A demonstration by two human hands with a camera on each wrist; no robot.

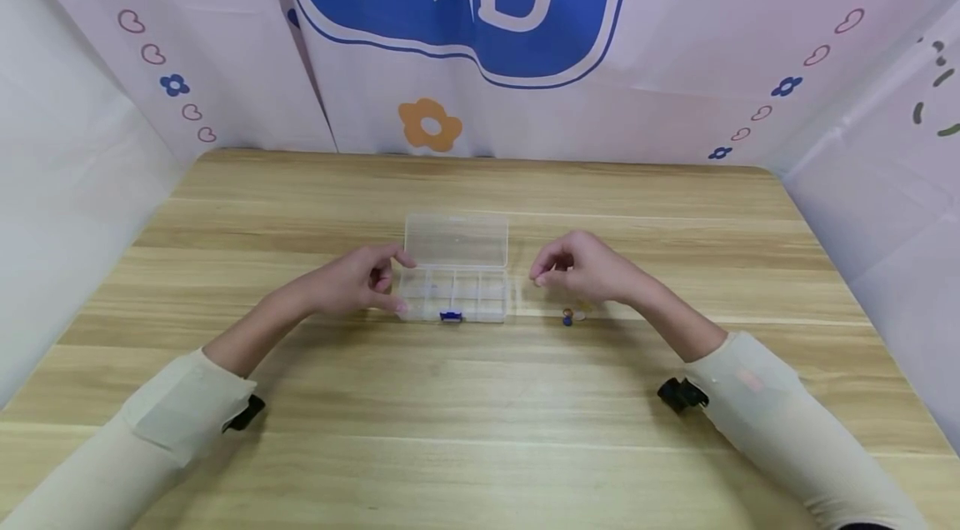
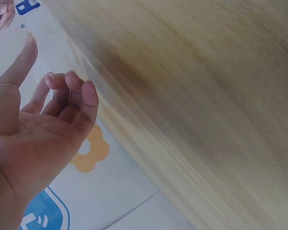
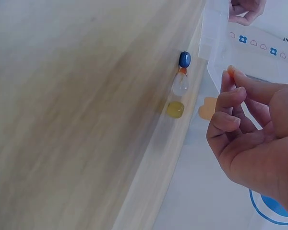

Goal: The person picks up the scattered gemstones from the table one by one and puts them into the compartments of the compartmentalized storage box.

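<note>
A clear plastic compartment box lies on the table with its lid raised at the back and a blue latch in front. My left hand holds the box's left end, thumb at the front corner and index finger at the back corner. Right of the box, my right hand pinches a small orange bead between thumb and index finger, above the tabletop. Below this hand lie a dark blue bead, an orange one, a clear drop-shaped one and a yellow one.
The wood-grain table ends at a printed cloth backdrop with a blue sign and an orange flower. White cloth walls stand at both sides. Each sleeve carries a black camera mount.
</note>
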